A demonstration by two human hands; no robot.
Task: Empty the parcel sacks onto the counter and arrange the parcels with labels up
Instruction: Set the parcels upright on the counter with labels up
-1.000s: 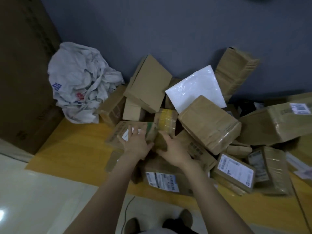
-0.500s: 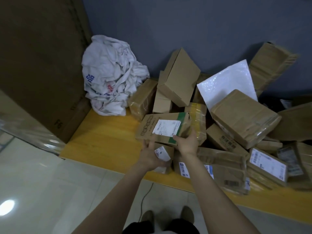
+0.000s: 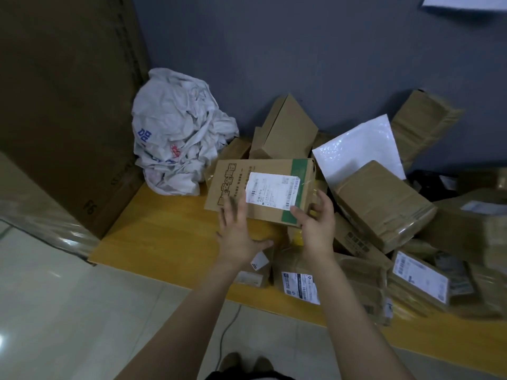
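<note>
Two hands work one box (image 3: 260,192). Left hand (image 3: 238,233) has fingers (image 3: 229,212) spread wide, laid flat against the box's near face, gripping nothing. Right hand (image 3: 318,224) has fingers (image 3: 325,200) curled narrow around the box's green-banded end, thumb beside the label (image 3: 271,193). The box sits tilted beyond both sets of fingers, label up, resting against the pile (image 3: 384,209) on the yellow counter (image 3: 153,229). Judged: plain stiff cardboard, rectangular, probably light; tape gloss may slip, so a hold at opposite short ends is advised. A crumpled white sack (image 3: 175,138), soft woven stuff, lies left of the fingers. A glossy white mailer (image 3: 362,149) lies right, likely slippery.
</note>
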